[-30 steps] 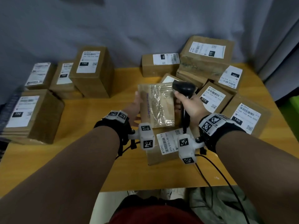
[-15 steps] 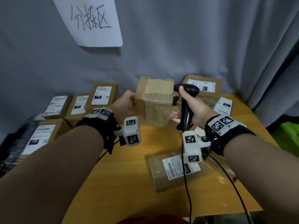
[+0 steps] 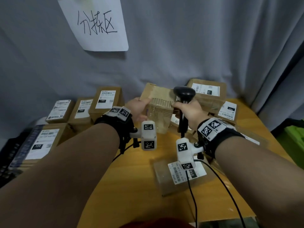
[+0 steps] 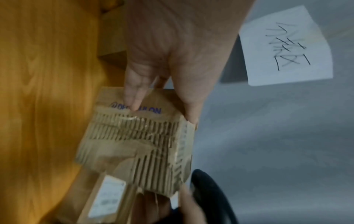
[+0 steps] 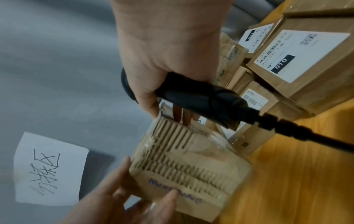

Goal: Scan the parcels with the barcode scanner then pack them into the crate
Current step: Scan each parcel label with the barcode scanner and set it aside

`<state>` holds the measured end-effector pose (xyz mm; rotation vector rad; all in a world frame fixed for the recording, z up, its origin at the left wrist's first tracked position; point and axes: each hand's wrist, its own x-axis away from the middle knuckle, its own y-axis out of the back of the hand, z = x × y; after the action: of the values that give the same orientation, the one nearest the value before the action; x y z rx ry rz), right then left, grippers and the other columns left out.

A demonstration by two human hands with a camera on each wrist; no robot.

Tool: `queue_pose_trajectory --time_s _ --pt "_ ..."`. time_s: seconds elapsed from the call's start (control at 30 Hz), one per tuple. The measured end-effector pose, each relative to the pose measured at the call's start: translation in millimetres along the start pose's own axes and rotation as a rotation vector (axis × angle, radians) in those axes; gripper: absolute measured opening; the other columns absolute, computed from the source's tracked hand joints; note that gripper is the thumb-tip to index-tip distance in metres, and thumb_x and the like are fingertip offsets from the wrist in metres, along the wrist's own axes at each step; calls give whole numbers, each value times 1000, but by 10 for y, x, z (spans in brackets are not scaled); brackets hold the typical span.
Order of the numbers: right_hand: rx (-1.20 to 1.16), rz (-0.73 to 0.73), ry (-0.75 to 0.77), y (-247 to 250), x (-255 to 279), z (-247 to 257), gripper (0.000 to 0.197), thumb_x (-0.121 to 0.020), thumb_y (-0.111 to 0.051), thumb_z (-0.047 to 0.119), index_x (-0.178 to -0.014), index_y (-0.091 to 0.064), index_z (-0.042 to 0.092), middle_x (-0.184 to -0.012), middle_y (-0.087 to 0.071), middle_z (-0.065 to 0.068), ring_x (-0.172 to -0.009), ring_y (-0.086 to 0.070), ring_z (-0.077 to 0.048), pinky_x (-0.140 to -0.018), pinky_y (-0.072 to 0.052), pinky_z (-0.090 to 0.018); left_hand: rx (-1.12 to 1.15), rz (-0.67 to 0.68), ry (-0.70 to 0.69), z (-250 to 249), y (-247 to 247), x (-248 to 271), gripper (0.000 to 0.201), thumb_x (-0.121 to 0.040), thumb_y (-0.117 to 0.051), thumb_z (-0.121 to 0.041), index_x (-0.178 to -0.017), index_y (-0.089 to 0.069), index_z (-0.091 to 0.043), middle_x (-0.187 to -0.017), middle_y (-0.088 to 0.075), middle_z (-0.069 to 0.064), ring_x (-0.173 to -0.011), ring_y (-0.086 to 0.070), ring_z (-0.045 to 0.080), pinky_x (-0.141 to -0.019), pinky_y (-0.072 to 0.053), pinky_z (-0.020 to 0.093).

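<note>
The left hand (image 3: 139, 109) clasps one end of a small brown cardboard parcel (image 3: 160, 106) with torn, ribbed corrugation and clear tape, thumb on the near face and fingers (image 5: 114, 178) spread behind its far side. The right hand (image 3: 189, 111) is curled round the handle of a black pistol-grip barcode scanner (image 3: 184, 96), and its fingertips (image 5: 184, 116) also touch the parcel's other end, so the box is held between both hands, lifted clear of the orange wooden table (image 3: 131, 186).

No shipping label shows on the faces turned toward the cameras; only blue printed lettering is visible along one edge. In my judgement the step in hand is finding the barcode: turn the box with the left hand alone until a white label faces up, free the right fingertips, then aim the scanner's head squarely at the code from a short way off. The torn skin looks weak, so hold by firm edges rather than the shredded patch.

A flat taped parcel with a white 010 label (image 3: 179, 175) lies on the table below the wrists, and the scanner's black cable (image 3: 192, 195) trails across it; keep that slack. Labelled brown boxes (image 3: 105, 101) stand around both sides. A dark crate-like edge (image 3: 9, 162) shows at far left, though I cannot tell for sure what it is
</note>
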<state>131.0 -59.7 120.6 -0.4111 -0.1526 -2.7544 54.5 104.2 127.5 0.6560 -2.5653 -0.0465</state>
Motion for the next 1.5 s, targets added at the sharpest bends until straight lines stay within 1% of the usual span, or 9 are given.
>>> queue_pose_trajectory --time_s 0.33,0.47,0.6,0.77,0.97,1.03,1.17,1.3,1.5 --pt "-89 -83 59 34 35 -12 38 -87 -68 36 -120 -55 21 -98 -62 2 -98 -62 -20 -92 -53 -42 101 -43 -183 208 128 -125 18 -95 -53 0 -111 -60 -2 -114 -65 18 -96 -67 23 -91 -54 29" --pt "-33 -56 20 78 36 -23 37 -82 -72 43 -113 -56 29 -105 -65 3 -104 -62 -23 -98 -49 -48 119 -72 -64 176 44 -114 16 -99 -49 -17 -112 -57 -12 -117 -61 12 -99 -65 29 -75 -55 29" --pt "-126 -38 -120 102 41 -64 36 -86 -70 39 -114 -58 21 -100 -69 -3 -89 -66 -20 -73 -53 -35 -17 7 -8 273 11 -101 31 -98 -43 -45 -104 -52 -16 -108 -63 12 -96 -65 31 -84 -54 43" --pt "-231 -7 -140 -25 60 -77 28 -87 -69 30 -111 -59 20 -98 -71 -6 -87 -71 -20 -73 -59 -33 36 -53 6 591 -41 -159 65 -90 -65 -25 -140 -24 -26 -121 -48 8 -100 -61 31 -64 -51 32" --pt "-223 -80 -230 39 -21 -200 56 -70 -82 44 -115 -61 18 -102 -74 -10 -89 -73 -30 -87 -56 -48 -24 -10 -145 639 43 -105 35 -101 -44 -26 -133 -47 -14 -119 -56 5 -96 -57 15 -71 -56 28" --pt "-201 -105 -286 89 -33 -255 57 -68 -85 40 -114 -61 16 -100 -73 -10 -89 -72 -29 -88 -55 -49 -48 -28 -199 577 67 -58 40 -104 -31 -36 -127 -50 -10 -114 -55 3 -99 -56 16 -72 -58 32" --pt "-123 -88 -336 119 -9 -369 21 -83 -74 11 -100 -60 10 -91 -68 -13 -87 -66 -29 -85 -56 -45 72 -92 -154 462 19 -60 28 -97 -55 -25 -118 -47 -7 -113 -58 8 -108 -55 25 -96 -48 46" --pt "-98 -59 -324 157 7 -447 16 -86 -63 -3 -97 -58 7 -83 -64 -13 -75 -63 -26 -87 -54 -43 83 128 -84 324 19 -70 48 -89 -67 -22 -130 -51 -3 -117 -66 6 -97 -65 17 -75 -56 23" --pt "-197 -66 -277 96 73 -379 41 -73 -81 40 -101 -64 17 -103 -72 -14 -97 -69 -34 -85 -57 -53 15 209 15 351 8 -125 76 -79 -77 -18 -138 -30 -24 -127 -53 1 -109 -59 24 -80 -57 44"
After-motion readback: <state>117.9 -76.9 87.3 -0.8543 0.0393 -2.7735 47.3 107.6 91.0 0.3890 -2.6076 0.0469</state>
